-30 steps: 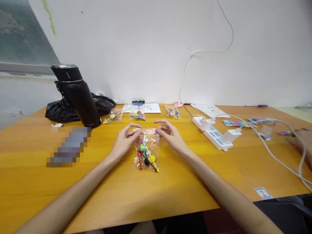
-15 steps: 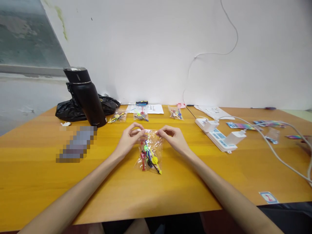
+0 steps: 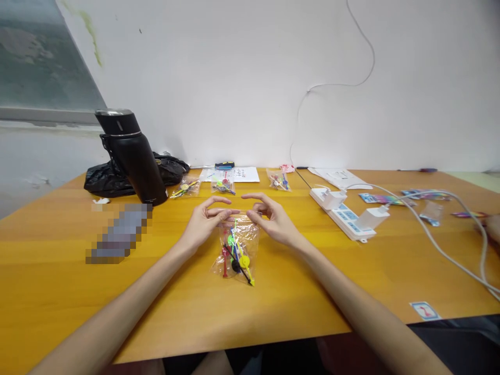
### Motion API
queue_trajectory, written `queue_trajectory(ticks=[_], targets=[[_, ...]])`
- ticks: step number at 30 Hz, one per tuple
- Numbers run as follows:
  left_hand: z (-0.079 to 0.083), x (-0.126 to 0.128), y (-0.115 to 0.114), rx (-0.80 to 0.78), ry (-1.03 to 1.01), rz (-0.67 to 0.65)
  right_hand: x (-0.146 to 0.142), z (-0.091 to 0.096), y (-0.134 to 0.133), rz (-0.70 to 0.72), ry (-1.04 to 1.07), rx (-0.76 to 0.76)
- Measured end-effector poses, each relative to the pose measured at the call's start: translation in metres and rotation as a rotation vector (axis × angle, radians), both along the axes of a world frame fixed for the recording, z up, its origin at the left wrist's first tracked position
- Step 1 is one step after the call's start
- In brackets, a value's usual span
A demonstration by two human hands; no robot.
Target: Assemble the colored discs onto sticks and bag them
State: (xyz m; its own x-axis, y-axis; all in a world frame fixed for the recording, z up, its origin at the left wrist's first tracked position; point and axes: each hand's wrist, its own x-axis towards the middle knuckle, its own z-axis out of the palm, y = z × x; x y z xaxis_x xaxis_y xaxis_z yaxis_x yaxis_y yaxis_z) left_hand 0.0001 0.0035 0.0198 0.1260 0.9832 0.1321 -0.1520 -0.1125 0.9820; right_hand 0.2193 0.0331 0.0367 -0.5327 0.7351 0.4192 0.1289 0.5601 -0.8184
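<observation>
A small clear plastic bag point(image 3: 237, 249) filled with several coloured plastic picks lies on the orange table point(image 3: 273, 302) in front of me. My left hand point(image 3: 203, 224) pinches the bag's top edge at its left corner. My right hand point(image 3: 269, 219) pinches the same edge at the right corner, index finger stretched toward the left hand. Both hands rest close together at the bag's mouth.
A black flask point(image 3: 133, 156) stands at the back left before a black bag point(image 3: 105, 179). Three more small bags of picks point(image 3: 222, 185) and a paper point(image 3: 244, 174) lie behind. A white power strip point(image 3: 344, 213) with chargers and cables runs right. Another person's hand point(image 3: 492, 229) shows at the right edge.
My hands have drawn closer together along the bag's top edge, the right index finger stretching out. The bag has stayed in place on the table.
</observation>
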Motion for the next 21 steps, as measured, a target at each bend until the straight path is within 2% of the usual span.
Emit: queue_trajectory(ticks=[5, 12, 18, 21], targets=[[0.000, -0.002, -0.003, 0.012, -0.031, -0.025, 0.000, -0.001, 0.001, -0.004, 0.051, -0.065], [-0.010, 0.009, -0.005, -0.089, -0.281, -0.097, 0.005, -0.010, 0.009, -0.044, 0.122, -0.110], [-0.017, 0.016, -0.013, -0.173, -0.088, -0.296, 0.009, -0.006, 0.010, -0.067, 0.141, -0.109], [-0.021, 0.015, -0.014, -0.189, -0.052, -0.322, 0.011, -0.005, 0.011, -0.089, 0.147, -0.100]])
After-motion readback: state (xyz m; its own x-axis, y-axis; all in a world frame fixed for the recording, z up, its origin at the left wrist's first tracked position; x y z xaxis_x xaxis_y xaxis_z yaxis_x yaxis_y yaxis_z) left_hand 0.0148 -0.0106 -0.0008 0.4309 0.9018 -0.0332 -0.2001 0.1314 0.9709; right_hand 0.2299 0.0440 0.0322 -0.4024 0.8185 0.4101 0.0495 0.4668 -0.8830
